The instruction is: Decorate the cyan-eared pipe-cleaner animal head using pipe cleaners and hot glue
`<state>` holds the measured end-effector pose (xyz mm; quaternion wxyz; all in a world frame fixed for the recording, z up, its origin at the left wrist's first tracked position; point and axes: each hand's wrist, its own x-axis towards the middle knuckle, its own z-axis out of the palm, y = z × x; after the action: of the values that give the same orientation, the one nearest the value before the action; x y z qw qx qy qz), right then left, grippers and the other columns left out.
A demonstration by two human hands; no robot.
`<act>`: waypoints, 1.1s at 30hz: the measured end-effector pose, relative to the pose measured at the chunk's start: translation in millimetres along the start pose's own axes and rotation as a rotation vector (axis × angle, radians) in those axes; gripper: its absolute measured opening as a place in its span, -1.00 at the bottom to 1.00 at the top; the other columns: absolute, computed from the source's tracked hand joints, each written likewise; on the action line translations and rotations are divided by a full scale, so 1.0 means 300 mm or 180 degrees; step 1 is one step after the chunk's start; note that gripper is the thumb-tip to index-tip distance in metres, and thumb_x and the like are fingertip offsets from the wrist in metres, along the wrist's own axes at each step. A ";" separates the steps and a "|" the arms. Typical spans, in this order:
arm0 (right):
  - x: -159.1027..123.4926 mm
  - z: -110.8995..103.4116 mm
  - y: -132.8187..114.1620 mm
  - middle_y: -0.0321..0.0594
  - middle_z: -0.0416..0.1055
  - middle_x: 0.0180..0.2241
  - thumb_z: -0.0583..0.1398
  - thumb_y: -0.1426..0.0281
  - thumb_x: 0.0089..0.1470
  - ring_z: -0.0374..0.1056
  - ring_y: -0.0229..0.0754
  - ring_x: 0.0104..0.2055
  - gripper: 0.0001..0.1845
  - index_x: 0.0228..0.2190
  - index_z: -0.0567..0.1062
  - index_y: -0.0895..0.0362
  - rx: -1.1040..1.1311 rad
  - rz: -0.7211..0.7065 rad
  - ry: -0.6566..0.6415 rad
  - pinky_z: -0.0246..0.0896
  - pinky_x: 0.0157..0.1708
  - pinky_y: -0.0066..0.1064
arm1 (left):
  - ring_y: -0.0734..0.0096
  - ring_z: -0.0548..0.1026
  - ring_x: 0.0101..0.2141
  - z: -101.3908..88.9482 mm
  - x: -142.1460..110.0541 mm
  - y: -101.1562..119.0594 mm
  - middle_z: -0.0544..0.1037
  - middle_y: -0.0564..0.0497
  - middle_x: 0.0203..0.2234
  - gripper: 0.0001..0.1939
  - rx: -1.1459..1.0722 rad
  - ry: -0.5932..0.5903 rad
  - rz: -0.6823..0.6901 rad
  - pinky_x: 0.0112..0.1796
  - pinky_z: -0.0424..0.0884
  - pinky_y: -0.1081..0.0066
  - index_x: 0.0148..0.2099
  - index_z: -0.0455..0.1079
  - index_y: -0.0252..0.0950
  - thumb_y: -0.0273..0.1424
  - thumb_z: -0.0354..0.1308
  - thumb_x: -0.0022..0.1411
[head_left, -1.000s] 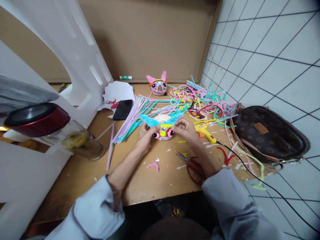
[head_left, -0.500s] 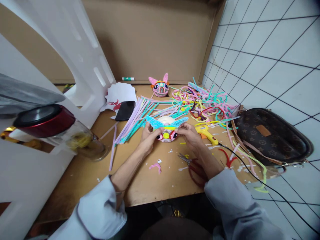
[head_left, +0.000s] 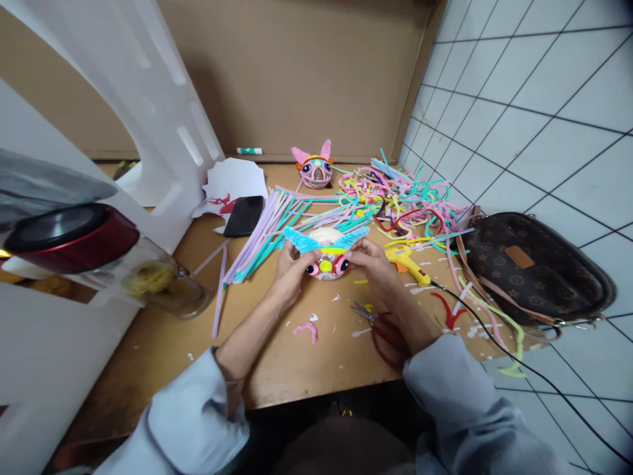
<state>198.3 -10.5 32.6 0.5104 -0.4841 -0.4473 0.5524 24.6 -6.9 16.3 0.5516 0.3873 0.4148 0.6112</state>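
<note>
Between my hands is a pipe-cleaner animal head (head_left: 326,266) with blue ears, a yellow band, pink-rimmed eyes and a yellow nose. My left hand (head_left: 293,272) grips it at the base of one ear, thumb on the front. On the other side my right hand (head_left: 370,261) pinches the base of the second ear. Red-handled scissors (head_left: 390,336) lie partly under my right forearm. A curved pink pipe-cleaner piece (head_left: 306,330) rests on the table in front of the head. Right of my right hand lies a yellow glue gun (head_left: 409,265).
A finished-looking head with pink ears (head_left: 315,170) stands at the back. Loose pipe cleaners (head_left: 267,237) lie left of it, with a tangled pile (head_left: 405,198) to the right. A phone (head_left: 244,216), a glass bottle (head_left: 163,284) and a brown bag (head_left: 539,267) flank the table (head_left: 287,369).
The view shifts slightly. Both hands keep their hold on the animal head, which stays in nearly the same place on the table.
</note>
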 end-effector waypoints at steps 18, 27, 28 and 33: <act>-0.002 -0.010 0.024 -0.36 0.42 -0.52 0.42 0.28 -0.44 0.32 -0.22 -0.44 -0.61 -0.48 0.44 0.08 0.0135 0.0301 0.0119 0.15 -0.39 -0.36 | 0.34 0.50 -0.31 0.007 -0.020 0.004 0.56 0.08 -0.35 -0.53 0.0162 -0.0038 -0.0001 -0.22 0.40 0.35 -0.22 0.36 -0.23 -0.31 0.43 -0.21; -0.024 -0.005 0.021 -0.41 0.44 -0.51 0.44 0.31 -0.36 0.32 -0.26 -0.45 -0.57 -0.43 0.37 0.05 0.0338 0.0186 -0.0148 0.18 -0.37 -0.39 | 0.38 0.47 -0.36 -0.001 -0.013 -0.003 0.51 0.11 -0.42 -0.58 0.0149 -0.0005 0.0114 -0.29 0.37 0.38 -0.29 0.28 -0.22 -0.29 0.41 -0.16; -0.028 0.002 0.020 -0.42 0.44 -0.53 0.44 0.32 -0.38 0.32 -0.26 -0.46 -0.55 -0.44 0.36 0.05 0.0365 0.0179 -0.0113 0.18 -0.38 -0.39 | 0.38 0.47 -0.36 0.000 -0.013 -0.004 0.51 0.11 -0.41 -0.58 0.0136 -0.0022 0.0145 -0.29 0.37 0.37 -0.29 0.28 -0.22 -0.29 0.41 -0.16; -0.038 0.034 0.007 -0.48 0.37 -0.59 0.42 0.30 -0.45 0.28 -0.28 -0.52 -0.53 -0.48 0.30 0.03 0.0395 0.0209 0.0070 0.13 -0.43 -0.40 | 0.37 0.47 -0.33 0.002 -0.014 -0.010 0.51 0.11 -0.38 -0.58 0.0244 -0.0019 0.0177 -0.25 0.39 0.36 -0.30 0.27 -0.21 -0.29 0.41 -0.16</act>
<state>188.0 -21.9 32.6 0.5259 -0.4720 -0.3903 0.5901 26.6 -11.1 13.7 0.5204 0.4214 0.4254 0.6088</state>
